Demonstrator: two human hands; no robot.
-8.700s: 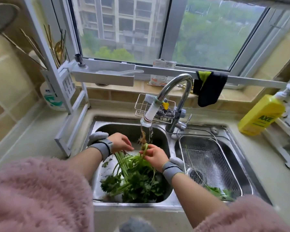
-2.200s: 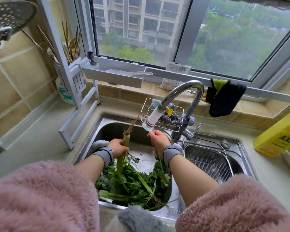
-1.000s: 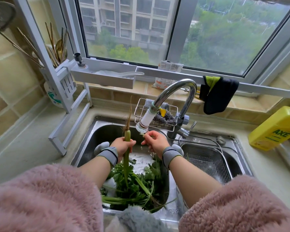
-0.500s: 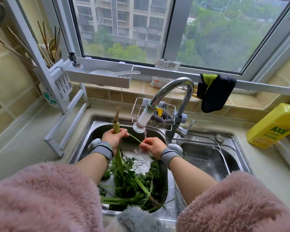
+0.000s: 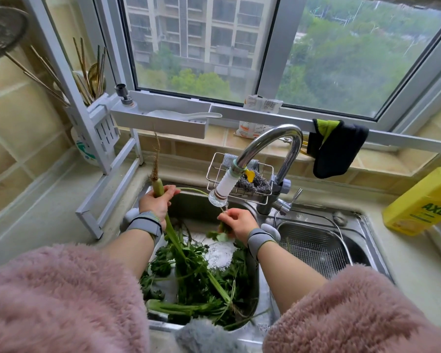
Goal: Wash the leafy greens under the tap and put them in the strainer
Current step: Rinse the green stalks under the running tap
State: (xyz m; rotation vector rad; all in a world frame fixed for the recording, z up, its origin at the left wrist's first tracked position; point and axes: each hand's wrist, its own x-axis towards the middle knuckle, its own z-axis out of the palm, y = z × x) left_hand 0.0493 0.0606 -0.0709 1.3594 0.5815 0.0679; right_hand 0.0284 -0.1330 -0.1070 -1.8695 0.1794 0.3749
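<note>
Head view, double steel sink (image 5: 260, 324) set into the counter (image 5: 49, 207) below a window.

Left basin: loose heap of leafy greens (image 5: 201, 284), long pale-green stalks and frilled dark leaves, wet, lying across the basin floor toward its near edge; white foam where water lands.

Right basin: strainer (image 5: 313, 248), rectangular wire-mesh basket with a rod rim; contents hard to make out.

Tap (image 5: 273, 146): curved chrome spout, white cylindrical filter tip, thin stream running just above the right hand.

Left hand (image 5: 158, 200): fingers curled round one thick stalk (image 5: 161, 189), root end upright with brown hairy rootlets, leaves trailing down into the heap.

Right hand (image 5: 239, 222): fingertips pinching a thin sprig (image 5: 219, 235) under the stream; a slender stem arcs between both hands.

Grey bands on both wrists; fluffy pink sleeves.

Wire caddy (image 5: 214, 174) behind the tap: steel-wool scourer. White rack (image 5: 105, 128) at the counter's far left corner: chopsticks. Yellow bottle (image 5: 423, 202) at the right edge, glossy plastic. Dark cloth (image 5: 339, 149) hung on the rail.
</note>
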